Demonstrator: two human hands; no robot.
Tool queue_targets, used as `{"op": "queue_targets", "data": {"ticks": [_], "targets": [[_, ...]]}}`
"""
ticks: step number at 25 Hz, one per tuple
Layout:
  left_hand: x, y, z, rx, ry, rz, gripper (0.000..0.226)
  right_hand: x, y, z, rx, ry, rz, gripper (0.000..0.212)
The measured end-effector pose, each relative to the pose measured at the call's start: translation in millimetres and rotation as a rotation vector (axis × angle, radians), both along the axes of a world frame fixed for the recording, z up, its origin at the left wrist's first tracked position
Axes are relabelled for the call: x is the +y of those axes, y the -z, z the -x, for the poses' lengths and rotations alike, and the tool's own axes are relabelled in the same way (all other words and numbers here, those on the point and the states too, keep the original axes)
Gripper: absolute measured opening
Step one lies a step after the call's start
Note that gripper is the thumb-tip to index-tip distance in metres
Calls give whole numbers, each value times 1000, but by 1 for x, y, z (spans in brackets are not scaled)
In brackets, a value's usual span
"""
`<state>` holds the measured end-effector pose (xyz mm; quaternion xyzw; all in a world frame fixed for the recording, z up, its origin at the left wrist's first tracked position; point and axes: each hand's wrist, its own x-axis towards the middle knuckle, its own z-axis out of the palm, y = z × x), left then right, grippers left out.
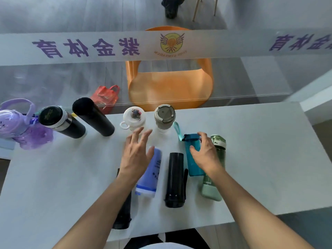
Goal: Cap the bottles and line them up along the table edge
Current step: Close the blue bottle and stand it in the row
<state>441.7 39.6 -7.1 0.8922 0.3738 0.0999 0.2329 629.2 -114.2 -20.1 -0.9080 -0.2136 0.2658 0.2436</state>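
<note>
Left hand: we hold it spread above the blue bottle.
Right hand: our fingers curl around the teal bottle.

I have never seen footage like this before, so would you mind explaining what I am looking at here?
There is no machine: this single picture comes from a camera worn on a person's head, looking down at their bare arms. They stand at a white table set against a glass wall.

The left hand hovers open above a pale blue bottle, holding nothing. The right hand is wrapped around a teal bottle, next to a green bottle.

Two more black bottles stand near the hands. Along the far edge stand two black flasks, a purple bottle, and white-lidded and grey-lidded bottles.
</note>
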Motion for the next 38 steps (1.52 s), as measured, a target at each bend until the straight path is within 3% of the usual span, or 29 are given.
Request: {"op": "queue_targets", "data": {"ticks": [7,12,15,18,23,26,32,38], "targets": [[-49,11,-12,95,190,105,48,-7,-7,-14,1,-52,134,67],[-47,10,-27,114,84,111,44,38,20,-42,53,-239,338,70],[-48,7,-32,114,0,86,42,55,38,-55,171,-232,382,70],[-47,-2,-48,59,-49,23,45,58,39,-73,235,-150,270,80],[-40,-18,-98,23,-121,-149,61,57,-3,-117,-33,-146,-120,86],[-25,-19,-118,5,-189,-138,66,58,-11,-130,-60,-187,-275,89],[14,-17,-146,234,-210,105,79,52,-1,-133,-124,-289,-317,88],[14,-8,-161,141,-180,134,67,39,0,-147,-139,-302,-295,89]]}}
